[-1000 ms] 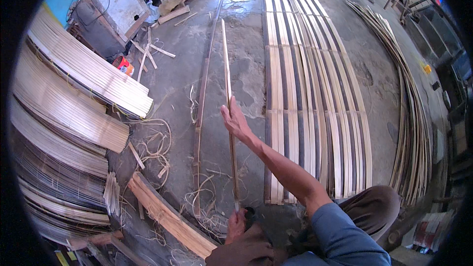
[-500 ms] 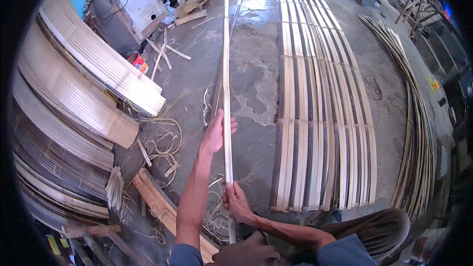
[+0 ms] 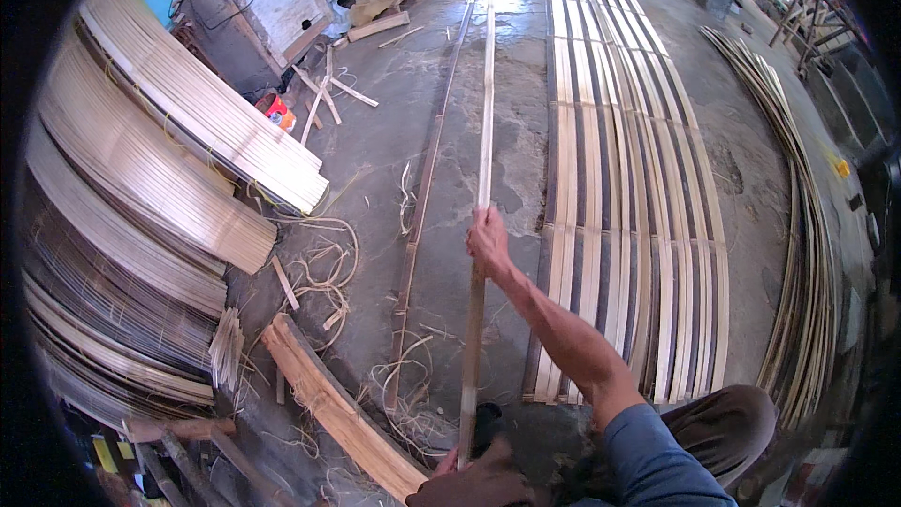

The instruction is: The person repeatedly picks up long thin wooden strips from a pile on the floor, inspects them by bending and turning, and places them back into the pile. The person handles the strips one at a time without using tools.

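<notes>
A long pale bamboo strip runs from near my lap far out across the concrete floor. My right hand is closed around it about midway, my arm in a blue sleeve stretched forward. At the picture's bottom edge, my left hand is closed at the strip's near end, beside a dark tool; how it holds the tool I cannot tell. A second, darker strip lies on the floor just to the left.
Several split strips lie side by side in a flat row on the right, with a curved bundle beyond. Stacks of slats fill the left. A wooden plank and loose shavings lie nearby. A wooden box stands at the back left.
My right hand has slid farther out along the strip. My left arm, earlier stretched up along the strip, has drawn back to its near end.
</notes>
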The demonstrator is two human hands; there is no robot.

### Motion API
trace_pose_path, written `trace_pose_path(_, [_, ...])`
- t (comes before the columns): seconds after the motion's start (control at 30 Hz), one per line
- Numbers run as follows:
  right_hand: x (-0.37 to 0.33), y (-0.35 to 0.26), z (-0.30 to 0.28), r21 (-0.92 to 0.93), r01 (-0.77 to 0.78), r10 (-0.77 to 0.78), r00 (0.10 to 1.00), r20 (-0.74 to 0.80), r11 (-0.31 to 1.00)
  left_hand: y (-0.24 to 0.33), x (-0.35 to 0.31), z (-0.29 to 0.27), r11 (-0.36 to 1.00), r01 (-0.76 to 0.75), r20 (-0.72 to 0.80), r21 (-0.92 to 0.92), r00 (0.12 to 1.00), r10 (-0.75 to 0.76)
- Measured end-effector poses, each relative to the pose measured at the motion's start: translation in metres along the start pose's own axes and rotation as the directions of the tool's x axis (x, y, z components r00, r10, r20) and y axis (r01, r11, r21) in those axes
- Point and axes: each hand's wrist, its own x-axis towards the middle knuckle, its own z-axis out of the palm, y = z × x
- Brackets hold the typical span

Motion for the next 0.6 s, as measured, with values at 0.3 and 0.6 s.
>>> trace_pose_path(0.3, [-0.008,-0.006,-0.043,-0.304,0.49,-0.468,0.871,0.149,0.817,0.214,0.132,0.03,0.771,-0.158,-0.456,0.616,0.727,0.513])
trace_pose_path(0.6, [-0.191,0.14,-0.016,-0.032,-0.213,0.215,0.949,0.231,0.976,0.28,0.299,0.041,0.756,-0.192,-0.222,0.626,0.885,0.409])
